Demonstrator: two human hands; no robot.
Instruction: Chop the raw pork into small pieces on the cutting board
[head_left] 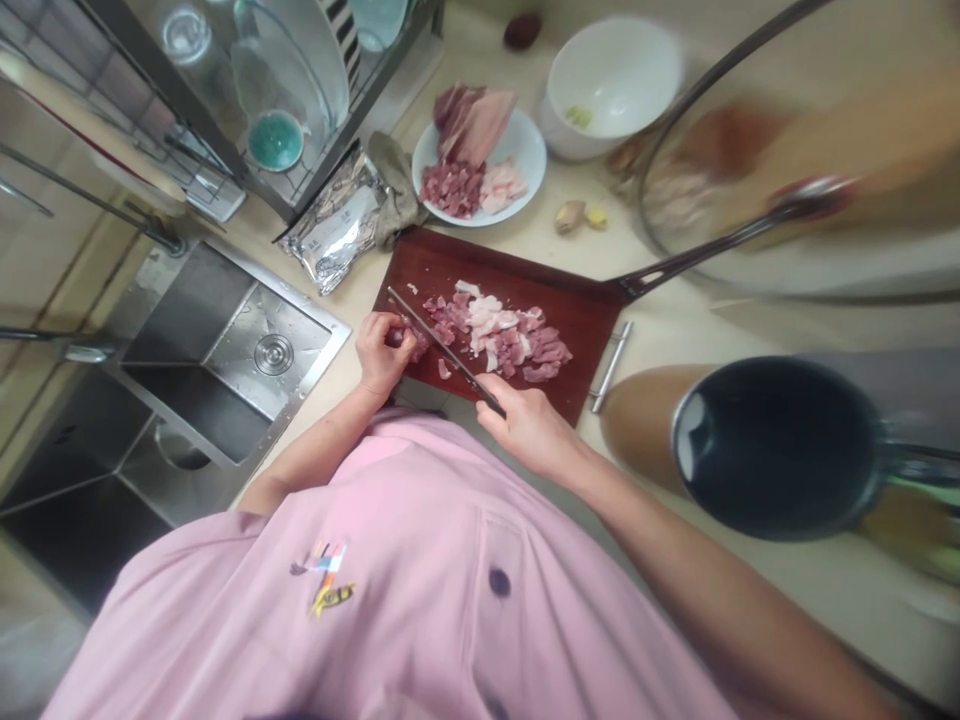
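Head view: right hand (529,425) fingers grip the knife (442,350); left hand (384,350) fingers pinch meat (414,340).

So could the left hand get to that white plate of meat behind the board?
Probably yes: the left hand rests on meat at the dark red cutting board, and nothing blocks the way to the round white plate.

Probably home kitchen: sink (225,360), dish rack (285,90)

Blurred at upper right: glass lid (787,150), contents unreadable. Knife (442,345) handle hidden inside right hand (529,425). Pan (780,445) handle cut off at right edge.
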